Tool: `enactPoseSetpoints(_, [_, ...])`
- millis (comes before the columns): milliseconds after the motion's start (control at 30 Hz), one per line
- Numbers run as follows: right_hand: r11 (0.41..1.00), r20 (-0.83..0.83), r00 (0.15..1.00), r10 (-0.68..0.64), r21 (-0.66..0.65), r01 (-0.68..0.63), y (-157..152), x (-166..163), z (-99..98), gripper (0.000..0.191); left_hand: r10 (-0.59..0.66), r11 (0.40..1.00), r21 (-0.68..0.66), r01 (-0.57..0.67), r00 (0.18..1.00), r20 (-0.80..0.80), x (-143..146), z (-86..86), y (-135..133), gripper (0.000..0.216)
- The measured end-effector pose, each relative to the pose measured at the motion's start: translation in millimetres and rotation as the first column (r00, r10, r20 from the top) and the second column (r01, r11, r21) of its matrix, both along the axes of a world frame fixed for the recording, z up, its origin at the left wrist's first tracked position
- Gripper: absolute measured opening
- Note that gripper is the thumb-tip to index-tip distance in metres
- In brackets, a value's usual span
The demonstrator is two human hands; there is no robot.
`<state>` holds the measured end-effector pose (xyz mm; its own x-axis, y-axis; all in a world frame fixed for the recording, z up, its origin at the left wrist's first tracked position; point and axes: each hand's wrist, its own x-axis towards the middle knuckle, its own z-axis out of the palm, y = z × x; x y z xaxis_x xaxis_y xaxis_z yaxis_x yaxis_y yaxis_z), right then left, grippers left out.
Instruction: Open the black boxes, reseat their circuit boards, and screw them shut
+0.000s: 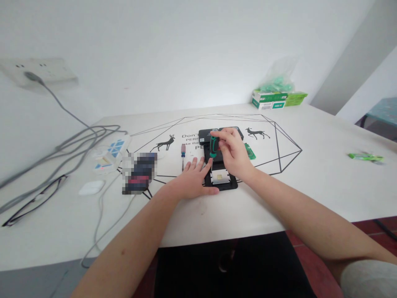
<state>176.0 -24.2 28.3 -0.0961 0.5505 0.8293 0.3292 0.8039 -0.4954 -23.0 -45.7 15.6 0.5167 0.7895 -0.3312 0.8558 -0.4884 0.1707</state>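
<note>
My right hand (234,155) grips a green-handled screwdriver (213,147) held upright, its tip down on a black device (221,180) lying on the white table (279,194). That device has a pale square part showing near its front end. My left hand (195,180) lies flat with fingers spread, pressing against the left edge of the device. Two more black boxes (205,134) sit just behind it.
A small screwdriver (183,154) lies left of the hands. A green circuit board (249,151) lies to the right. Further left are a blurred dark item (139,172), a power strip (111,155), grey cables (71,145), glasses (34,200). Green boxes (273,99) stand at the back.
</note>
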Motion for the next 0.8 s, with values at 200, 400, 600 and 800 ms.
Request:
enactPoseSetpoints(200, [0.991, -0.054, 0.996, 0.076, -0.106, -0.081, -6.3, -1.1, 2.9, 0.024, -0.001, 1.0, -0.001, 0.001, 1.0, 0.015, -1.5, -0.7, 0.4, 0.129])
enactPoseSetpoints(400, [0.936, -0.159, 0.976, 0.148, -0.297, -0.19, -9.4, -6.3, 0.3, 0.044, 0.002, 1.0, -0.015, -0.002, 1.0, 0.013, -0.9, 1.7, 0.1, 0.129])
enactPoseSetpoints(600, [0.94, -0.229, 0.96, 0.158, -0.263, -0.218, -5.4, -5.9, -5.3, 0.034, -0.003, 1.0, -0.002, 0.003, 1.0, 0.005, -0.6, 2.5, -0.5, 0.128])
enactPoseSetpoints(800, [0.991, -0.089, 0.996, 0.027, -0.127, -0.039, -0.2, 1.5, -1.0, 0.037, -0.004, 1.0, 0.01, 0.003, 1.0, 0.017, -2.1, -0.2, 0.0, 0.128])
